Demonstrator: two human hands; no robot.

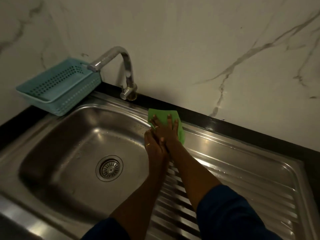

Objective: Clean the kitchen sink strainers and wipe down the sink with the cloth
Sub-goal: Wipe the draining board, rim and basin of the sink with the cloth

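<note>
Cloth (162, 113): green, soft, spread flat on the steel rim at the basin's back-right corner; far edge parallel to the wall, long axis hidden.
Right hand (167, 130): fingers splayed wide, pressing the cloth.
Left hand (153, 147): laid against the right wrist, fingers straight, holding nothing.
Sink (52, 135): brushed steel, rounded basin, ridged drainboard (233, 179).
Strainer (109, 168): round, slotted, seated in the drain.
Room: marble-veined wall (190, 40), black counter (242, 131).
</note>
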